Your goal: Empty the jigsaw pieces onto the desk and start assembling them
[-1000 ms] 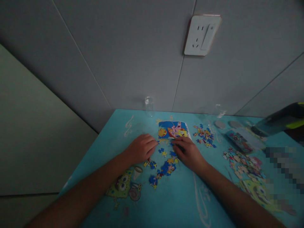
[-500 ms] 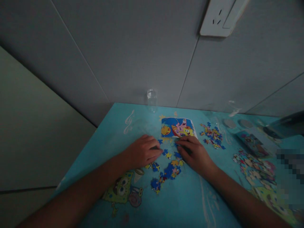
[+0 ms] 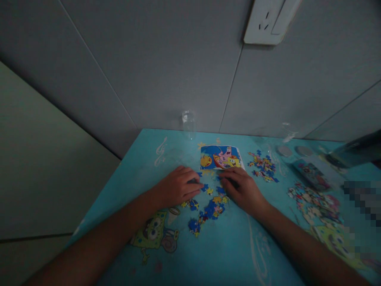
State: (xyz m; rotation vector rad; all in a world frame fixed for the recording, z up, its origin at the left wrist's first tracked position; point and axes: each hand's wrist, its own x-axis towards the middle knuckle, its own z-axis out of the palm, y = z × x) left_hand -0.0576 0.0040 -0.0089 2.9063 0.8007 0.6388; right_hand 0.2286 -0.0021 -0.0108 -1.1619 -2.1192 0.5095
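Note:
My left hand (image 3: 178,186) lies knuckles up on the turquoise table (image 3: 220,254), its fingers curled and their tips at a small blue puzzle piece (image 3: 204,187). My right hand (image 3: 242,188) rests opposite, fingers bent down onto pieces just below a small cartoon picture card (image 3: 220,157). Loose blue and yellow puzzle pieces (image 3: 208,210) lie between and in front of both hands. What the fingertips hold is hidden in the dim light.
A clear glass jar (image 3: 188,124) stands at the table's back edge by the grey wall. Another heap of pieces (image 3: 262,166) lies right of the card, with a third heap (image 3: 312,200), round lids (image 3: 284,150) and a small box (image 3: 311,174) further right. A wall socket (image 3: 269,20) is above.
The view has shifted a little; both hands stay over the same pieces, with the left fingers reaching slightly further right towards the small blue piece.

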